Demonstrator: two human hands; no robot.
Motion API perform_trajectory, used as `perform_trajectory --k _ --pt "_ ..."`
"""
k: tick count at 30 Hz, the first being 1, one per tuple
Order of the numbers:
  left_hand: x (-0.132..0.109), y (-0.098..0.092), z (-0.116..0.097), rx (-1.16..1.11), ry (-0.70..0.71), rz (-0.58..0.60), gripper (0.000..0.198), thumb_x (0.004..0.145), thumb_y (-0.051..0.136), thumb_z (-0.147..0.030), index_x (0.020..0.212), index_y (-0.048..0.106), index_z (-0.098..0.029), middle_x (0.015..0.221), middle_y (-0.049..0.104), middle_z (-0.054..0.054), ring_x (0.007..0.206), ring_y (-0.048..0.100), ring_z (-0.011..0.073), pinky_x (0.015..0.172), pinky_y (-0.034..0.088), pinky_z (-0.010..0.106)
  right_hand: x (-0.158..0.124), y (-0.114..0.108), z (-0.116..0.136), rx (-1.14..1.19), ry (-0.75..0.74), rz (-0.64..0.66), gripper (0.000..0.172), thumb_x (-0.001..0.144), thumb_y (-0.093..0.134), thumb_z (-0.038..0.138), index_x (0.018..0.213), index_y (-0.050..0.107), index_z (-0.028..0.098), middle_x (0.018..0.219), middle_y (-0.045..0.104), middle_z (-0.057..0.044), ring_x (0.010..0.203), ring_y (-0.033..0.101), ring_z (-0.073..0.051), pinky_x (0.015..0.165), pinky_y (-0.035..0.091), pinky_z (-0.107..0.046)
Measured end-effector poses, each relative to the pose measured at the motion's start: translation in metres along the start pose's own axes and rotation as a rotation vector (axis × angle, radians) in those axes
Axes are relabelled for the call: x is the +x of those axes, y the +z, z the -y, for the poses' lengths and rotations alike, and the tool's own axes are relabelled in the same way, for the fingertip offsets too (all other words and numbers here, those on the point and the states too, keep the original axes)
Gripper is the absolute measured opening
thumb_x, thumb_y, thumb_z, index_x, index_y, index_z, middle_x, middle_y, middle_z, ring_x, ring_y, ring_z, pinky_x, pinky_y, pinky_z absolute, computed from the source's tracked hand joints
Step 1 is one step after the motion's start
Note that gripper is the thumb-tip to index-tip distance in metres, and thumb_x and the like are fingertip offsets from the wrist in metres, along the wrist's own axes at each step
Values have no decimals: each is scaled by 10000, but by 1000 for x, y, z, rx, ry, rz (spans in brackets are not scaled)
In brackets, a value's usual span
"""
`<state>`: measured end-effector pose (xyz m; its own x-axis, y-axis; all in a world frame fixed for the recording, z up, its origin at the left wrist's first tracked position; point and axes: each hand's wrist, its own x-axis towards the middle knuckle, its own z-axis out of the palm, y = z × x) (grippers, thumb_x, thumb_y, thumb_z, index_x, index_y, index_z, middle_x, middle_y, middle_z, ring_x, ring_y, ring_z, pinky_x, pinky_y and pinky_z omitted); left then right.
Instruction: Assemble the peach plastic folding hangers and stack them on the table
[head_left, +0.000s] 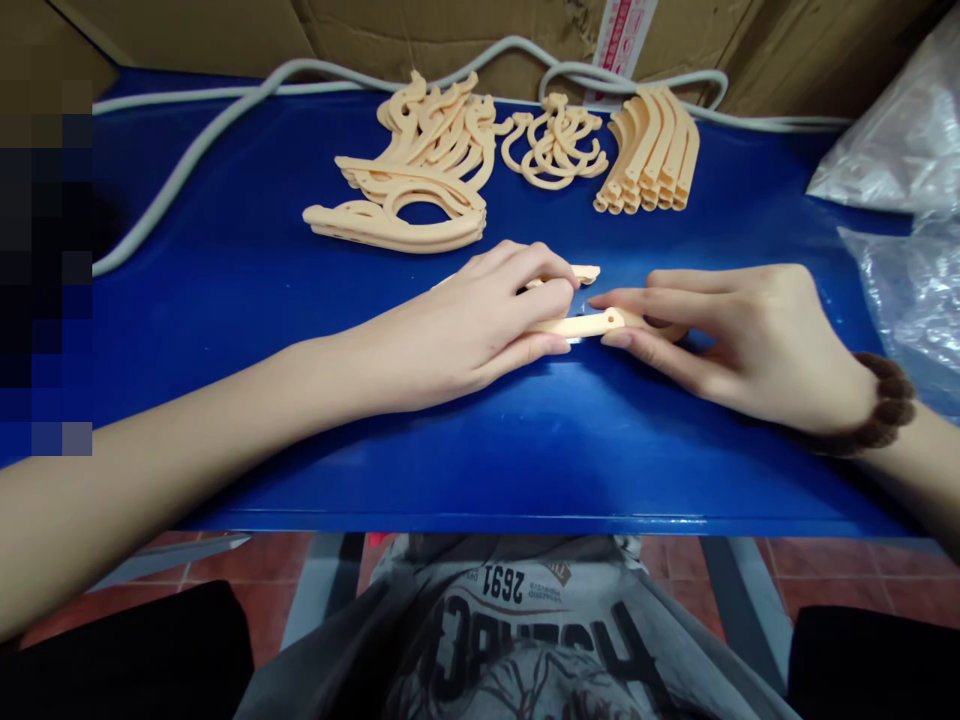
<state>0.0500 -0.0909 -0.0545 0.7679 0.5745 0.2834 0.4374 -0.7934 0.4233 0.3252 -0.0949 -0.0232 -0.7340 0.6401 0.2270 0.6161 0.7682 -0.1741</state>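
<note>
Left hand (480, 320) hides most of the part (592, 324), shape unclear. Blue surface (225, 300); cardboard (360, 30) behind, cable (187, 150), 3 piles (420, 180) of peach pieces at the back, bag (900, 150) at right. Part lies flat mid-surface, long axis left-right; fingers of both hands closed on it, right hand (750, 340) at its right end.

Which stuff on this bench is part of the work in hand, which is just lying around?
In use: plastic piece, held by left hand and right hand; likely the matching stack of flat parts, hooks, curved bars behind.
Lying about: white cable, plastic bags, cardboard boxes.
</note>
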Motion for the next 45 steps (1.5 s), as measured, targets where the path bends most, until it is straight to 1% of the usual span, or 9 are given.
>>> perform_trajectory --k 7,14,18,22,27,35,38,41,45 --pt "0 -1 -1 -13 -8 17 212 1131 486 -357 1145 645 -216 1476 617 145 1349 587 349 1183 479 601 2 -1 -1 107 9 36 447 1107 506 499 1212 826 205 825 748 -39 625 605 -141 608 368 -299" --pt "1 -1 -2 -7 0 16 251 1143 451 -375 1109 631 -203 1447 618 146 1336 589 339 1174 480 569 2 -1 -1 69 -47 9 408 1113 531 439 1124 820 151 833 752 -42 628 618 -132 592 345 -308" --pt "1 1 -4 -1 -4 -10 253 1140 440 -353 1106 634 -193 1440 623 149 1308 599 332 1166 485 556 1 -1 -1 66 -77 -16 384 1111 544 437 1106 813 162 832 753 -32 634 626 -127 588 340 -302" --pt "1 1 -5 -7 -23 0 257 1134 441 -371 1128 644 -214 1450 628 125 1315 594 338 1183 474 578 1 0 -2 62 -70 -16 367 1109 548 431 1083 810 175 796 727 -14 626 605 -117 588 335 -299" --pt "1 0 -4 -25 -27 16 242 1128 457 -365 1109 648 -217 1447 628 126 1319 593 346 1182 474 597 0 1 -2 100 -100 -26 351 1101 586 405 1065 808 134 772 705 -11 594 553 -90 591 333 -292" --pt "2 0 -2 -25 1 -6 240 1139 456 -366 1106 641 -217 1436 630 126 1322 604 336 1154 496 573 0 2 -2 16 -90 -63 338 1095 571 421 1099 828 201 762 711 -1 606 591 -119 589 336 -306" --pt "2 0 -2 -29 7 -4 250 1144 449 -369 1127 646 -216 1437 629 127 1326 604 331 1164 491 567 0 3 0 -15 -87 -85 348 1099 571 428 1069 832 201 730 683 6 596 572 -116 582 321 -313" --pt "2 0 -2 -27 6 -7 246 1144 453 -366 1146 650 -219 1442 629 126 1322 607 325 1165 493 566 0 3 1 -41 -108 -110 316 1091 604 399 1072 831 179 728 667 13 587 561 -104 564 308 -313" --pt "2 0 -1 -19 -3 -14 245 1141 448 -367 1156 653 -234 1443 632 116 1326 606 327 1162 496 567 0 3 2 -83 -129 -147 302 1088 609 399 1068 824 187 733 669 16 596 585 -108 547 292 -316"
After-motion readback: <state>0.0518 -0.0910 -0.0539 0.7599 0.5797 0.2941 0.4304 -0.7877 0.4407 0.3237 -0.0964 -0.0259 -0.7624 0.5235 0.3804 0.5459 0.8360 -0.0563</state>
